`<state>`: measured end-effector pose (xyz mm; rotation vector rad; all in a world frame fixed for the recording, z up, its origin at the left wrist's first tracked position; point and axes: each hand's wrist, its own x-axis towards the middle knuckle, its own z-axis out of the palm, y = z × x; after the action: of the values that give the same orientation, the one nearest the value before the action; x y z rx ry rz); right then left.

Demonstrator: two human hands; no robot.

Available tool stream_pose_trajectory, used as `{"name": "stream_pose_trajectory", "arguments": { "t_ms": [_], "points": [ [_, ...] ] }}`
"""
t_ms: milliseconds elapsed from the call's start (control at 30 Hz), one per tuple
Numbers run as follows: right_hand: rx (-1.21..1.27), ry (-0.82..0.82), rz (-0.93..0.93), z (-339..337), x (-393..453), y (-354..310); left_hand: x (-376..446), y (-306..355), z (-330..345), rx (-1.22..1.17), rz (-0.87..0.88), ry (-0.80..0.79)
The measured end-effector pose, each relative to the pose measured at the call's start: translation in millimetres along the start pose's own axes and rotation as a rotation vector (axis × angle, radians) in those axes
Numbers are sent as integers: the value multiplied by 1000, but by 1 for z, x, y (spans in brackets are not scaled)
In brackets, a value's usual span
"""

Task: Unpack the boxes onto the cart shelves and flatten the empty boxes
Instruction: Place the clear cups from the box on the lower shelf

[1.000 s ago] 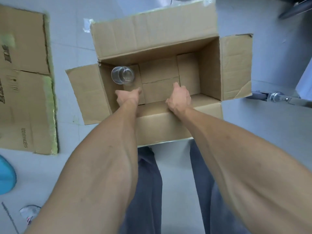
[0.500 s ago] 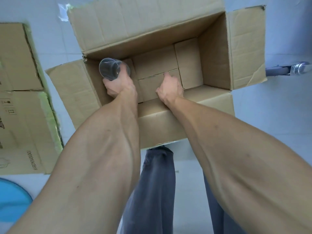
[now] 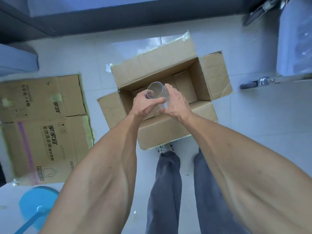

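Now a clear drinking glass (image 3: 156, 93), which half a second ago was still down in the box's left corner, has been lifted above the open cardboard box (image 3: 168, 102) at the centre of the frame; the left hand (image 3: 145, 105) curls its fingers round it from the left while the right hand (image 3: 175, 103) wraps it from the right. No other item shows inside the box, so it is probably ready for flattening, like the flattened boxes (image 3: 42, 125) at left. A cart wheel (image 3: 251, 84) shows at right.
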<state>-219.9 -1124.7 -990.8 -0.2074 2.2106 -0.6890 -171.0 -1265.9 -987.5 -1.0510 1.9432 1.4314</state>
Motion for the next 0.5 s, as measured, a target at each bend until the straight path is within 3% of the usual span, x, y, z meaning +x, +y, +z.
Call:
{"name": "stream_pose_trajectory", "arguments": {
  "t_ms": [200,267,400,500],
  "points": [
    [129,150,15,-78,-60,-4,-58,81,3,2,11,-261],
    [173,220,35,-104,-77,6,-76,107,15,-40,-4,-282],
    [204,392,108,-142,-121,56,-105,124,72,174,-11,137],
    [210,424,122,-169,-161,112,-132,129,138,340,-26,177]
  ]
}}
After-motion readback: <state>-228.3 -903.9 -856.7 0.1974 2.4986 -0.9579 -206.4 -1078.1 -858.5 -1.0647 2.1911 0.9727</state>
